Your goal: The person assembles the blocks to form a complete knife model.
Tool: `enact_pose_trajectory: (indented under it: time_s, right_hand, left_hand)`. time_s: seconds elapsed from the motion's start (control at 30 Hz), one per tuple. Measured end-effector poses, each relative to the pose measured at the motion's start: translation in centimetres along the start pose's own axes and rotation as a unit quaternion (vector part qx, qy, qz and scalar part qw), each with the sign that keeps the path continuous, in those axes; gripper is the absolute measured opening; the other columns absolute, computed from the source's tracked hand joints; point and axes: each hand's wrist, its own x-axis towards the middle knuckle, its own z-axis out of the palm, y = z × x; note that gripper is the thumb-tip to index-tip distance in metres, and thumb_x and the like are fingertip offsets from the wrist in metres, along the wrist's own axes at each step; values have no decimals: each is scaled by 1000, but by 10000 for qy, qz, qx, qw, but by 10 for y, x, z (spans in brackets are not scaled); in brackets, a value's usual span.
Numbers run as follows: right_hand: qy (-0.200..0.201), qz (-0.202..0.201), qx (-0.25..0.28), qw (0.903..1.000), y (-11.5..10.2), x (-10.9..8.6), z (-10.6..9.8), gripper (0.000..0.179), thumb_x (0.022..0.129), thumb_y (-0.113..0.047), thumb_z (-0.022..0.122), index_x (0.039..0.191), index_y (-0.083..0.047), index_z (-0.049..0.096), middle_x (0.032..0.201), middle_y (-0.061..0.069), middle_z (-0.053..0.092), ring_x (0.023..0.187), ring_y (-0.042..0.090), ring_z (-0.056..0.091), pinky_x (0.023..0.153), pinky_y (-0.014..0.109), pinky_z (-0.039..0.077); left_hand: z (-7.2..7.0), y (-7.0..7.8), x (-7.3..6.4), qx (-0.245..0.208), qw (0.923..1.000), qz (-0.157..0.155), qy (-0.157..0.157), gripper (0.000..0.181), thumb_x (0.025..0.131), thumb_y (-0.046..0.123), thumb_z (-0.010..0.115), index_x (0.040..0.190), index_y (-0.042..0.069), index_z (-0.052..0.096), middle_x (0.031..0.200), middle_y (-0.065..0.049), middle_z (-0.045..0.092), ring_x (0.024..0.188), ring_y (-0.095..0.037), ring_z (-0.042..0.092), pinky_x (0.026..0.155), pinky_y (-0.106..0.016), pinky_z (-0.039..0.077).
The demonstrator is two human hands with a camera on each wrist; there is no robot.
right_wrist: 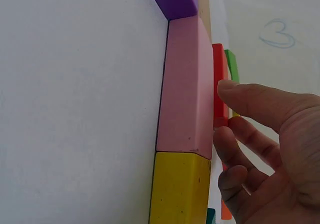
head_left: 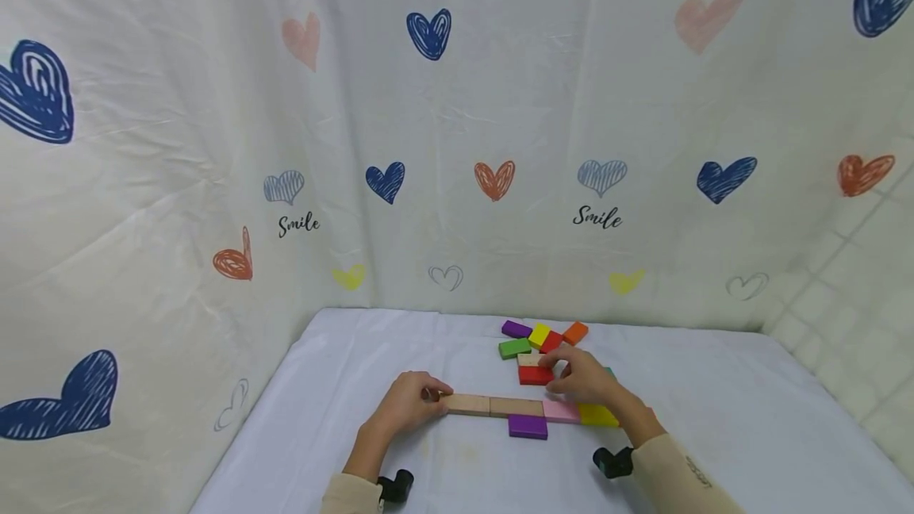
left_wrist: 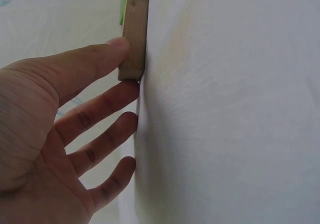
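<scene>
A row of flat blocks runs across the white cloth: two plain wooden blocks, a pink block [right_wrist: 182, 89] and a yellow block [right_wrist: 180, 184]. My left hand [head_left: 414, 401] pinches the left end of the outer wooden block [left_wrist: 136, 29], its thumb on one side and the other fingertips near the cloth. Against the row's near side lies a purple block [head_left: 528, 427]. Behind the row, my right hand [head_left: 581, 375] has thumb and fingers around the right end of a red block [head_left: 534, 376]. A wooden block [head_left: 527, 359] lies right behind that red one.
Farther back lie a green block [head_left: 514, 349], another purple block [head_left: 516, 329], a second yellow block [head_left: 539, 335], a second red block [head_left: 553, 340] and an orange block [head_left: 575, 332]. A white curtain [head_left: 528, 260] with printed hearts hangs behind the table.
</scene>
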Motion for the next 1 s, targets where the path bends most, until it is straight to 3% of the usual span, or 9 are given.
enact_pose_trajectory:
  time_s: [0.53,1.0]
  right_hand:
    - [-71,283,44,9996,-1,0,2,37,82,-4,82,115,-17,75,103,7,63,88,21,56,70,31,57]
    - [-143,128,-3,9998,-4,-4,-7,36,84,-10,82,118,-19,74,106,8,62,82,21,59,67,31,57]
  left_hand:
    - [1,3,0,-50,10000,-44,-34,21,85,17,83,105,18,82,91,4,72,82,-11,59,72,-26,46]
    - [1,1,0,-7,10000,-77,-6,20,85,17,83,105,19,82,89,6,70,80,-8,57,71,-26,47]
